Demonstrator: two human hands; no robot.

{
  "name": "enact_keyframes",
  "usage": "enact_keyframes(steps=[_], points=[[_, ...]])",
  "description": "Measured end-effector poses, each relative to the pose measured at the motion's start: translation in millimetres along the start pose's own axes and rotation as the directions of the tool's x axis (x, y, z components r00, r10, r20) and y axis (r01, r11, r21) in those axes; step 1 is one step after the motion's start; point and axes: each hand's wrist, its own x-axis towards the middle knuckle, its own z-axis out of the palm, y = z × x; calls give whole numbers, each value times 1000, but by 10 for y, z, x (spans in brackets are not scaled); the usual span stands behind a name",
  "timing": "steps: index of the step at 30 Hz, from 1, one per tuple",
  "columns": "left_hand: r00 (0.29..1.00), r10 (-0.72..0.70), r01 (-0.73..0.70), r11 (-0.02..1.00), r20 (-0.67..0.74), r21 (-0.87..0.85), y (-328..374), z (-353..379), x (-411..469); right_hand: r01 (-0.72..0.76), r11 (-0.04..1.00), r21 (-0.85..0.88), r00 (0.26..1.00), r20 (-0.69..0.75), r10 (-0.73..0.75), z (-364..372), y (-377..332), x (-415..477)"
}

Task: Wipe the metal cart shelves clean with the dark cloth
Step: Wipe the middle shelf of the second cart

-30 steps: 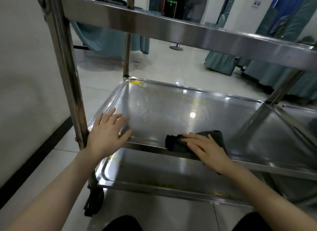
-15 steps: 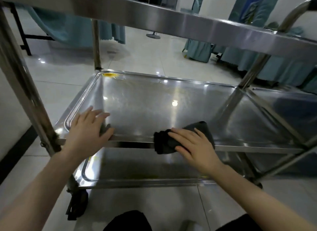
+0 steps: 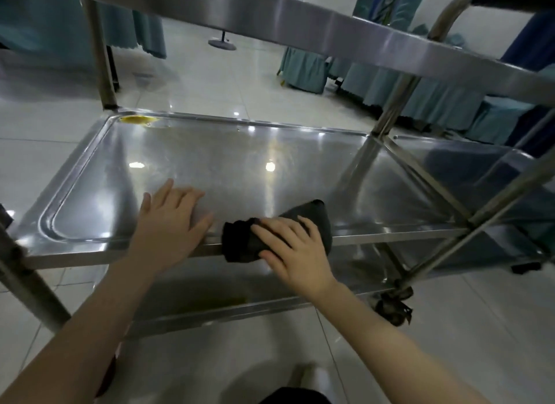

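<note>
The metal cart's middle shelf [image 3: 228,163] is a shiny steel tray in front of me. The dark cloth [image 3: 243,241] lies bunched on its near rim, draped slightly over the edge. My right hand [image 3: 295,250] presses flat on the cloth with fingers spread. My left hand [image 3: 171,220] rests flat and empty on the shelf just left of the cloth, fingers apart. A yellow smear [image 3: 136,119] sits in the far left corner of the shelf. The lower shelf [image 3: 210,295] shows beneath, the top shelf [image 3: 330,34] overhead.
Steel cart posts stand at far left [image 3: 100,58], near left [image 3: 27,283] and right [image 3: 393,103]. A cart handle [image 3: 444,16] curves at upper right, a caster [image 3: 393,309] below. Teal-skirted tables [image 3: 390,85] line the tiled floor behind.
The view has swung left and my left hand has slid right along the shelf, closer to the cloth. My right hand stays pressed on the cloth at the near rim.
</note>
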Motion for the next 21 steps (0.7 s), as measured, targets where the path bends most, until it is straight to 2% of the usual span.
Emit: enact_keyframes(steps=[3, 6, 8, 10, 13, 15, 19, 21], points=[[998, 60, -62, 994, 25, 86, 15, 53, -30, -203, 974, -103, 978, 32, 208, -264, 651, -377], [998, 0, -6, 997, 68, 83, 13, 52, 13, -485, 864, -131, 873, -19, 487, -431, 1037, -648], [998, 12, -19, 993, 62, 119, 4, 72, 16, -583, 803, -124, 812, -63, 580, -416, 979, -617], [998, 30, -38, 990, 59, 138, -16, 91, 10, -545, 831, -108, 838, -99, 537, -320, 715, -480], [996, -18, 6, 991, 91, 131, -119, 146, 44, -329, 944, 8, 939, -105, 328, -98, 182, -236], [993, -62, 51, 993, 102, 108, -159, 189, 83, -239, 968, 71, 965, -88, 245, 25, -31, -132], [983, -143, 137, 989, 117, 52, -67, 257, 141, -132, 986, 105, 986, -84, 141, -17, 338, -273], [986, -136, 134, 991, 95, 30, 244, 277, 135, -184, 981, 56, 976, -112, 189, -137, 762, -488]])
